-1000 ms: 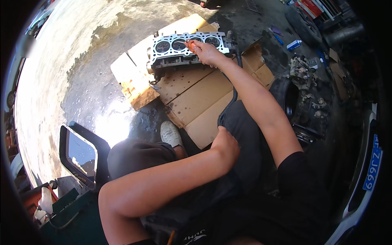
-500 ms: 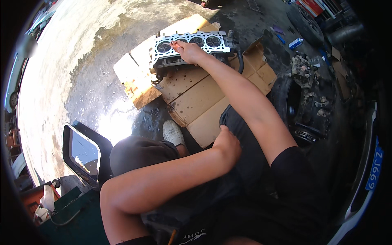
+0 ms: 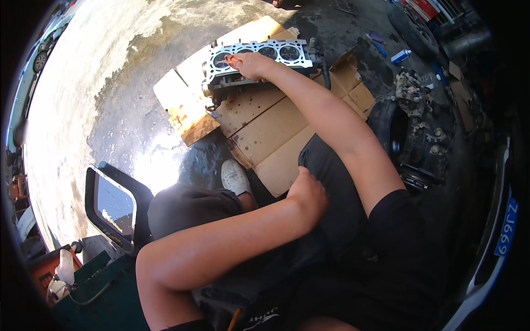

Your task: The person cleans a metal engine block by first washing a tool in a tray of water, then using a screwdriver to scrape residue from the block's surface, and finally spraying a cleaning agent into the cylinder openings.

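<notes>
A metal engine cylinder head (image 3: 279, 65) lies with its flat face up on flattened cardboard (image 3: 264, 132), a row of round combustion chambers showing. My right hand (image 3: 251, 64) reaches over it from the right, its fingers pinched together at the left part of the face, beside the leftmost chamber. Whatever thin or small thing sits between those fingertips is too small to make out. My left hand (image 3: 308, 194) rests against my dark-trousered knee, the back of the hand and thumb side showing. Its other fingers are hidden.
A dark hose (image 3: 325, 76) hangs off the cylinder head's right end. To the right are a tyre (image 3: 413, 32), a blue-and-white can (image 3: 401, 57), and loose metal parts (image 3: 413, 91). A black-framed panel (image 3: 112, 207) stands at left, above a green box (image 3: 105, 287). My white shoe (image 3: 236, 177) is beside the cardboard.
My right hand has shifted slightly left along the cylinder head's face, toward the leftmost chamber. My left hand stays at the knee.
</notes>
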A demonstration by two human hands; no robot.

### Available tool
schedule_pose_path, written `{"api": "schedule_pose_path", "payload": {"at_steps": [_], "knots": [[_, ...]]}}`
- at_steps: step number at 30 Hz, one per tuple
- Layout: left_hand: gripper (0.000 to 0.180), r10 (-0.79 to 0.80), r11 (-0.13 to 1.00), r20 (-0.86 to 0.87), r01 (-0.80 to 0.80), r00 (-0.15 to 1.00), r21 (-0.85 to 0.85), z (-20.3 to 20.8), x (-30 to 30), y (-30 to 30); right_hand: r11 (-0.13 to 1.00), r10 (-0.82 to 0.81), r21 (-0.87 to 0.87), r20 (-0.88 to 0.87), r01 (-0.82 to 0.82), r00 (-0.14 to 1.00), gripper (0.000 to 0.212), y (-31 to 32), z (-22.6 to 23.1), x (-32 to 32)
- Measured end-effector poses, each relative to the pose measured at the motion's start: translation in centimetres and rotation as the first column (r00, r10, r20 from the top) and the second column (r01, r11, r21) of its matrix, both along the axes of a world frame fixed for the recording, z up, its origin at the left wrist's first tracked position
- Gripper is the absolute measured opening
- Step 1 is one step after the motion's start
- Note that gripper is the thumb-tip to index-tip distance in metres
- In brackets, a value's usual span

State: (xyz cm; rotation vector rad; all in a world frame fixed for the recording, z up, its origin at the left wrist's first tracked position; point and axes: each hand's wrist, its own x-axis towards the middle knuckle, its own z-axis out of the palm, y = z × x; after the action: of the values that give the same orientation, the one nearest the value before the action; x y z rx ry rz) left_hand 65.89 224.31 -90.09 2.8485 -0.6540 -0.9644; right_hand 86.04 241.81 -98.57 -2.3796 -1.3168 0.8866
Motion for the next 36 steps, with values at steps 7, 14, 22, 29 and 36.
{"api": "schedule_pose_path", "payload": {"at_steps": [7,14,22,29,36], "knots": [[0.026,-0.02,1.0,-0.003,0.02,1.0,0.008,-0.2,1.1,-0.1,0.992,0.023,0.115,0.174,-0.043,0.985,0.046,0.4,-5.0,3.0],[0.026,-0.004,1.0,0.049,0.005,0.999,-0.01,-0.1,0.6,0.0,0.992,-0.004,0.128,0.197,-0.021,0.98,0.045,-0.1,-5.6,3.0],[0.027,0.024,0.999,0.025,-0.024,0.999,-0.023,-0.3,0.6,0.8,0.993,-0.028,0.12,0.177,0.007,0.984,0.041,-0.9,-5.2,2.6],[0.028,0.018,1.0,0.049,-0.018,0.999,0.0,0.4,0.7,1.0,0.991,-0.041,0.13,0.127,0.024,0.991,0.044,-1.9,-4.6,4.0],[0.029,0.003,1.0,0.065,-0.004,0.998,0.022,0.0,0.6,0.5,0.984,-0.111,0.139,-0.009,0.111,0.994,0.042,-2.8,-2.9,2.7]]}}
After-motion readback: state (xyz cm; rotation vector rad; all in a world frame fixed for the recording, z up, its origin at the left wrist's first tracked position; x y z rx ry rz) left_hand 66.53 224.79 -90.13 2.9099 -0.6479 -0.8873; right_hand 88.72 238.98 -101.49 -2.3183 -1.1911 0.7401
